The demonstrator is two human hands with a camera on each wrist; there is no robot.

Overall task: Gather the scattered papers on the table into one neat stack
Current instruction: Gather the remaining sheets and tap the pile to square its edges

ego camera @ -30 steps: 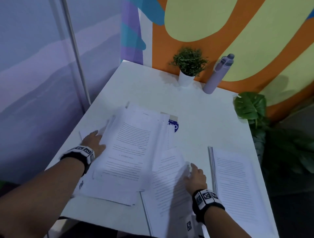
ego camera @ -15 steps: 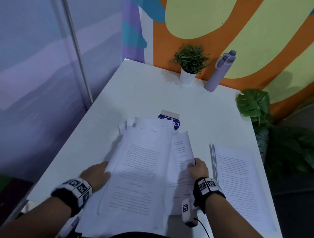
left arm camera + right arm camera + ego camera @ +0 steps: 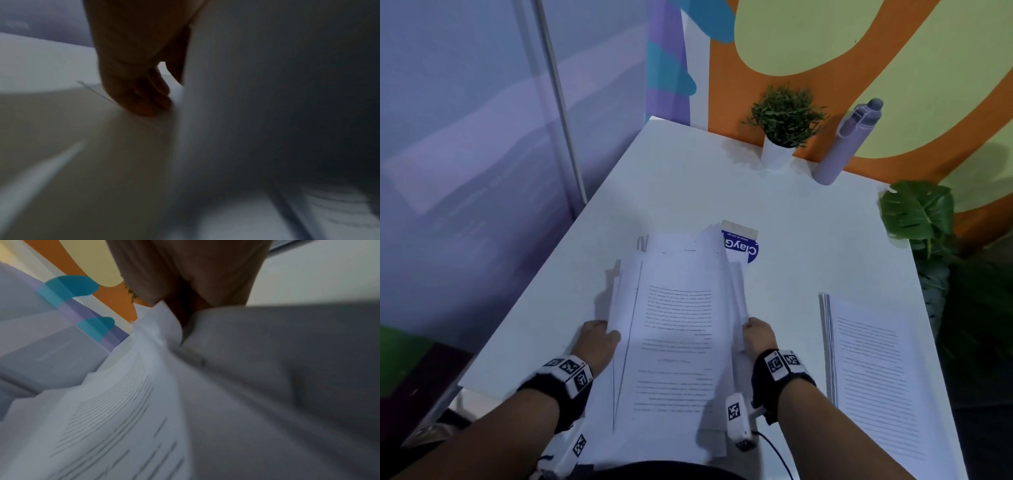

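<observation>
The left hand [image 3: 597, 342] gripped the left edge of the gathered papers [image 3: 678, 335], thumb on top of the sheets; in the left wrist view its fingers [image 3: 141, 97] were curled under the bundle, against its underside. The right hand [image 3: 758, 337] held the opposite edge, its fingers hidden beneath the sheets, and the right wrist view showed the pages bunched against the palm, too blurred to tell more. So the papers sat between the two hands, pinched from both sides, the near end reaching back toward the person's body and the far end pointing away over the table [image 3: 688, 192]. The sheets were not yet squared: several edges fanned out at the far end and along the left side.

Just beyond the far right corner of the bundle a blue-and-white card [image 3: 743, 245] lay partly covered by it. To the right of the right hand, apart from the bundle, a second stack of printed pages [image 3: 873, 373] lay flat along the table's right side. At the far edge of the table stood a small potted plant [image 3: 782, 126] and, just beside it, a lilac bottle [image 3: 846, 144] by the painted wall.
</observation>
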